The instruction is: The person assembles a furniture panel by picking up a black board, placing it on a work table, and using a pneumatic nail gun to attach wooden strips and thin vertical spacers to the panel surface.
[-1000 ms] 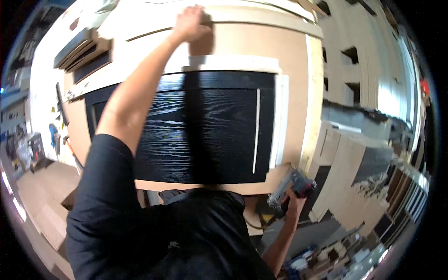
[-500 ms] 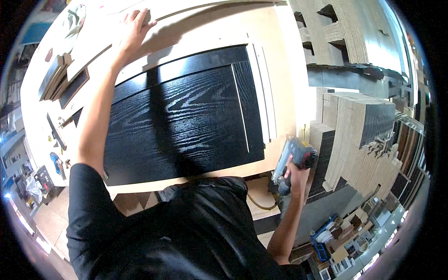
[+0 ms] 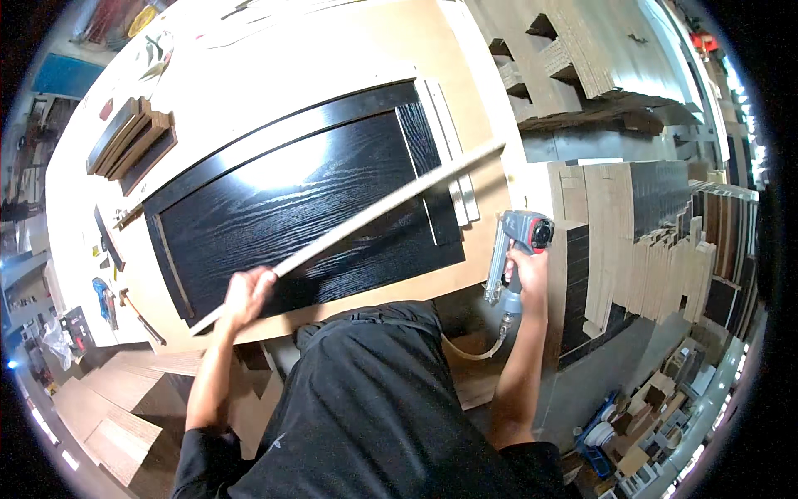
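My left hand (image 3: pixel 248 298) is closed round a long pale wooden strip (image 3: pixel 391 200), near its lower left end. The strip slants up to the right across a black wood-grained panel (image 3: pixel 291 208), which lies on the workbench (image 3: pixel 274 33). My right hand (image 3: pixel 529 270) grips a grey and red pneumatic nail gun (image 3: pixel 522 231) by its handle, just off the bench's right side. A hose (image 3: pixel 486 353) runs from the gun's base toward my body. Narrow light strips (image 3: pixel 445 150) lie along the panel's right end.
Stacked dark-faced wood pieces (image 3: pixel 133 141) sit on the bench's left part. A hammer (image 3: pixel 141 316) and a blue-handled tool (image 3: pixel 104 299) rest near the left edge. Piles of cut boards (image 3: pixel 611 241) stand to the right, with larger stacked panels (image 3: pixel 573 50) beyond.
My left hand has come back from the bench's far side and now holds the long strip over the panel. The nail gun stays in my right hand, turned slightly more upright.
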`<action>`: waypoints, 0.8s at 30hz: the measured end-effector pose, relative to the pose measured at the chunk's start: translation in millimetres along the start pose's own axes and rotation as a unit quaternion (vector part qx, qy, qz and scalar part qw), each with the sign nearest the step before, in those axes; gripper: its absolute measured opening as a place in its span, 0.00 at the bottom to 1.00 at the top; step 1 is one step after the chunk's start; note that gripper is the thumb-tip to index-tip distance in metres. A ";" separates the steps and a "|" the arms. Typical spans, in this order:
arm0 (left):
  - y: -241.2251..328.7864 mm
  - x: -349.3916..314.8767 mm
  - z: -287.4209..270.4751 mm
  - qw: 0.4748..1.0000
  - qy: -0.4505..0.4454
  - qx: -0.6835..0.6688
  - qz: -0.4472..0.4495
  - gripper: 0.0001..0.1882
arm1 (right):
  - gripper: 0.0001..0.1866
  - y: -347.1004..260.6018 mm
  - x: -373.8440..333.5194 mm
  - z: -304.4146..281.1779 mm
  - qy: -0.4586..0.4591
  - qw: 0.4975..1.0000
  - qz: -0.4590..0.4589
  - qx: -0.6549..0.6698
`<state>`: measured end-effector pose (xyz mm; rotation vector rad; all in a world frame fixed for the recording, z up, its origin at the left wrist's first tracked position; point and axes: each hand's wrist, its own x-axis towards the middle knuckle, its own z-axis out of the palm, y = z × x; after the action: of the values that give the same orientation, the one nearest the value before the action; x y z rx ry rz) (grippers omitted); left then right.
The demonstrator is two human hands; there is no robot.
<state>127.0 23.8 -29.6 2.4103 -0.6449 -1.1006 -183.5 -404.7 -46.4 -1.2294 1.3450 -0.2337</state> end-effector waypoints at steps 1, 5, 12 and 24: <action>-5.8 -9.1 10.8 0.999 -0.034 -0.027 -0.001 0.19 | 0.06 0.5 1.1 -0.7 0.001 1.000 -0.001 0.018; -26.7 -34.1 37.5 0.991 -0.106 -0.086 0.010 0.26 | 0.06 1.2 2.2 -4.3 -0.025 1.000 -0.007 0.003; -60.5 -26.3 29.2 0.997 -0.046 0.058 0.020 0.28 | 0.06 1.4 0.2 -4.1 -0.031 0.999 0.007 0.000; -85.6 -31.8 39.8 0.998 0.027 0.061 -0.005 0.28 | 0.06 -4.3 -4.8 0.1 0.001 0.998 -0.002 -0.063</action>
<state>97.9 103.9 -81.1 2.5394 -0.7007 -1.0225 -182.7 -402.8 -40.2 -1.3383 1.3768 -0.1553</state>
